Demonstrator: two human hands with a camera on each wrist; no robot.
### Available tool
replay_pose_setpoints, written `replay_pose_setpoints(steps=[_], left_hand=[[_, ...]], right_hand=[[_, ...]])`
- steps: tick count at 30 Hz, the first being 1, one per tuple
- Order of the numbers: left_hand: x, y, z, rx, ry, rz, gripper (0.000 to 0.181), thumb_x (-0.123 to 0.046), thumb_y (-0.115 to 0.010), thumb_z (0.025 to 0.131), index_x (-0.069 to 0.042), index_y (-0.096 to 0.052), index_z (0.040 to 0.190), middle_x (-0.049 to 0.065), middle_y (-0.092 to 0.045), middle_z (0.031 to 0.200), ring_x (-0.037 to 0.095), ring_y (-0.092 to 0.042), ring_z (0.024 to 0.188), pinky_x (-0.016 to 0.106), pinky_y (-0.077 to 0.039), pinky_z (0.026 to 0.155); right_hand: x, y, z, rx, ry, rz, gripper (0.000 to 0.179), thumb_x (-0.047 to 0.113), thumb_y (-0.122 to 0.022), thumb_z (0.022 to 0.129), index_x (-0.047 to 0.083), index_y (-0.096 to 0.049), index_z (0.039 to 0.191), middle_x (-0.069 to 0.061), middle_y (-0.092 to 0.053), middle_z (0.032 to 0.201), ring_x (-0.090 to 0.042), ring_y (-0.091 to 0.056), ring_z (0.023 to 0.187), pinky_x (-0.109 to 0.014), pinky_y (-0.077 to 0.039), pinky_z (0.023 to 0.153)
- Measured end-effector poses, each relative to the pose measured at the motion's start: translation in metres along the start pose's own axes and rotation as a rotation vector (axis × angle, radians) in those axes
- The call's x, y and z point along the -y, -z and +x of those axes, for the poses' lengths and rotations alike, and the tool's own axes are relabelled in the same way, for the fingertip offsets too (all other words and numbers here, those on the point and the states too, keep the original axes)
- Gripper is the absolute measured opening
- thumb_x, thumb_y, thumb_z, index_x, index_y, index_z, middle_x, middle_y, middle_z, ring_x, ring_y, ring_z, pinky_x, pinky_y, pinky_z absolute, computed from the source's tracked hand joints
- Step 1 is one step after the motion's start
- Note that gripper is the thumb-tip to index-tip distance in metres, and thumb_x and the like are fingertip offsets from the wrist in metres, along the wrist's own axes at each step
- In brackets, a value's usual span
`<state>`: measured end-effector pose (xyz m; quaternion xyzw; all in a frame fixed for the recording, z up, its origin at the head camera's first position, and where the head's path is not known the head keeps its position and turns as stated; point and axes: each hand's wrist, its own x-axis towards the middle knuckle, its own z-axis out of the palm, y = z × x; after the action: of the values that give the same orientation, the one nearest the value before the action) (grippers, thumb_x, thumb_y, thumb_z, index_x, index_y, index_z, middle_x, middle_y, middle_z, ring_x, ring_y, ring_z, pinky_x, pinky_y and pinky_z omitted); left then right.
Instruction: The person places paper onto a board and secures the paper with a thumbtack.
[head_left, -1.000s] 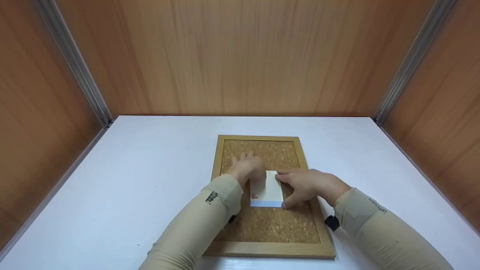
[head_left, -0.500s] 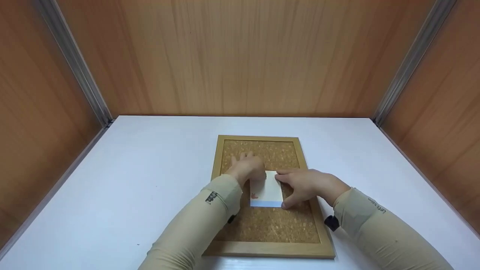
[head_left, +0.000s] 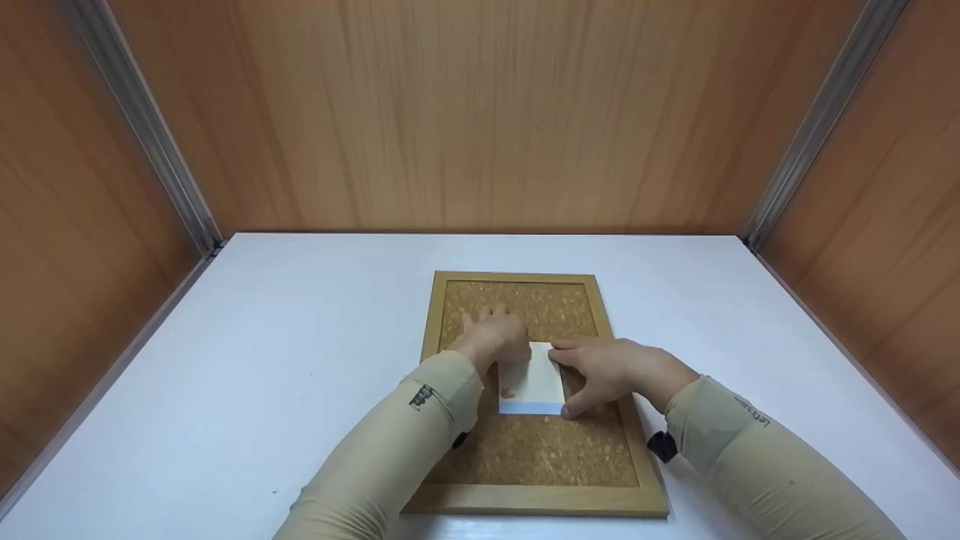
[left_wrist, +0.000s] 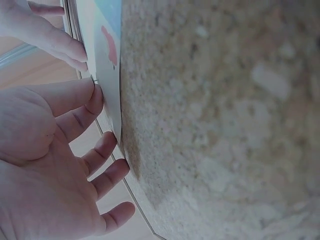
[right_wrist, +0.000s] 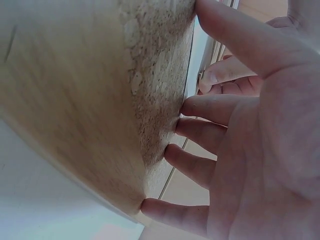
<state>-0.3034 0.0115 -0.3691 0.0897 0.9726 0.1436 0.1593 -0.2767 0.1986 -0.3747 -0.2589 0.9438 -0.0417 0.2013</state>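
Note:
A white paper card [head_left: 540, 384] with a blue strip along its near edge and a small reddish print lies on a wood-framed cork board [head_left: 555, 456]. My left hand [head_left: 495, 335] is over the card's far left part. In the left wrist view its thumb and index finger pinch a small thin metal pin [left_wrist: 96, 80] at the card; the fingertips hide most of it. The other fingers spread over the cork. My right hand [head_left: 600, 367] presses the card's right edge with thumb and index fingertips, while its other fingertips rest on the cork and frame.
The board lies on a white tabletop [head_left: 247, 375]. A wood-grain back panel [head_left: 480, 112] and side panels [head_left: 885, 195] enclose the table, with metal posts [head_left: 150, 127] at the corners. Both forearms reach in from the near side.

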Motion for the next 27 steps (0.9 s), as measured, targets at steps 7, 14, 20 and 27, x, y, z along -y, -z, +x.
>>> replay_pose_setpoints(steps=[7,14,20,27], left_hand=[[0.0032,0.0008,0.0026,0.018,-0.003,0.041,0.033,-0.031,-0.063,0.100,-0.013,-0.073,0.126,0.013,-0.043,0.154,0.037,-0.027,0.148,0.063,-0.005,0.121],[0.0039,0.0036,0.0042,-0.036,0.007,-0.006,0.021,-0.031,-0.068,0.098,-0.014,-0.080,0.101,0.006,-0.070,0.124,0.033,-0.052,0.131,0.066,-0.009,0.119],[0.0044,0.0043,0.0039,-0.134,-0.032,0.057,0.012,-0.029,-0.076,0.090,-0.017,-0.078,0.087,0.003,-0.075,0.104,0.029,-0.063,0.114,0.066,-0.016,0.118],[0.0048,-0.0006,0.0035,-0.211,-0.082,0.117,0.015,-0.029,-0.081,0.086,-0.016,-0.079,0.092,0.001,-0.075,0.095,0.028,-0.066,0.108,0.067,-0.023,0.116]], right_hand=[[0.0009,-0.0016,0.0014,0.005,0.020,0.007,0.093,0.053,-0.079,0.083,0.016,-0.039,0.158,-0.002,-0.029,0.166,-0.030,-0.029,0.150,-0.053,-0.035,0.115],[0.0004,-0.0031,0.0028,0.010,0.021,0.003,0.094,0.053,-0.078,0.082,0.016,-0.038,0.159,-0.002,-0.028,0.166,-0.030,-0.028,0.150,-0.052,-0.035,0.115],[-0.0006,-0.0020,0.0024,0.007,0.012,0.004,0.094,0.054,-0.078,0.082,0.016,-0.039,0.159,-0.002,-0.028,0.166,-0.030,-0.028,0.150,-0.053,-0.035,0.115],[-0.0005,-0.0023,0.0020,0.011,0.014,0.000,0.094,0.054,-0.078,0.083,0.015,-0.038,0.159,-0.002,-0.027,0.167,-0.029,-0.028,0.150,-0.054,-0.036,0.114]])
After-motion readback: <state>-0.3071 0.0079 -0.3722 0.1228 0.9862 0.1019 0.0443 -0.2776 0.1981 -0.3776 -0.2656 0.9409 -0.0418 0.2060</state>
